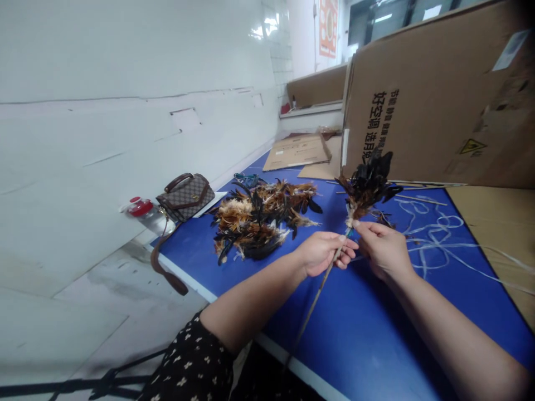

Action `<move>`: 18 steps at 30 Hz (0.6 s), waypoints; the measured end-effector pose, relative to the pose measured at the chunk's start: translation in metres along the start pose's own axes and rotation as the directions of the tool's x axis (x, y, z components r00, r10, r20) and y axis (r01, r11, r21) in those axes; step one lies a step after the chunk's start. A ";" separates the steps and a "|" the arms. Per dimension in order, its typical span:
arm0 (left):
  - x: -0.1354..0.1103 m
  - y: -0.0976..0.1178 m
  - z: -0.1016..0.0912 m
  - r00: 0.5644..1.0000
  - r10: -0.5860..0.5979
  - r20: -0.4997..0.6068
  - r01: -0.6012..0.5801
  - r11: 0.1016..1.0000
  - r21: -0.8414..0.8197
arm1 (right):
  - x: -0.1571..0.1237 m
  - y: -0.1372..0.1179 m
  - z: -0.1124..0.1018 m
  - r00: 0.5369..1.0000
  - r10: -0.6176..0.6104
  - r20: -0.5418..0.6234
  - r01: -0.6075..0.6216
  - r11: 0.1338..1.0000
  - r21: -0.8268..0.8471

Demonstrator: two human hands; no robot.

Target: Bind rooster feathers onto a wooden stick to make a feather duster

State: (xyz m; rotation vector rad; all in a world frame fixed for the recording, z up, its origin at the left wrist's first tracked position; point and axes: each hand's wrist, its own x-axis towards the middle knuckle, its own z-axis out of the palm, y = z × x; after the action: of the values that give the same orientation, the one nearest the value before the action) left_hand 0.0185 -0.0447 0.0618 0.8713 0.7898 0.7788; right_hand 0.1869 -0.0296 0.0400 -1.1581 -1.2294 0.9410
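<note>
The one camera sits on the person's head and looks forward and down, a bit tipped, close to the left hand (324,253) and right hand (384,249) holding the feather stick (364,190) mid-frame over the blue table (368,340).

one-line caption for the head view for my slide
Left hand and right hand hold a feather-tipped stick over a blue table beside a feather pile.

Bright even daylight, wall tile glare (267,25), edges warped, soft blur

White wall (125,67) on my L w/ glare up top — blue table (368,340) before me, big cardboard box (438,94) at back, windows (376,19) beyond, grey floor (92,312) below.
</note>
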 end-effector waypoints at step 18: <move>-0.019 0.024 0.019 0.960 0.169 -0.224 -0.151 0.984 0.094 | -0.007 -0.031 0.003 0.991 0.033 0.133 -0.087 0.899 0.430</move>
State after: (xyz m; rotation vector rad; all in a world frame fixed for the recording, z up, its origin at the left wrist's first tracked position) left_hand 0.0193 -0.0568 0.0951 0.9319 0.9676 1.0115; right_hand 0.1808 -0.0417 0.0686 -0.7927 -1.0109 1.2747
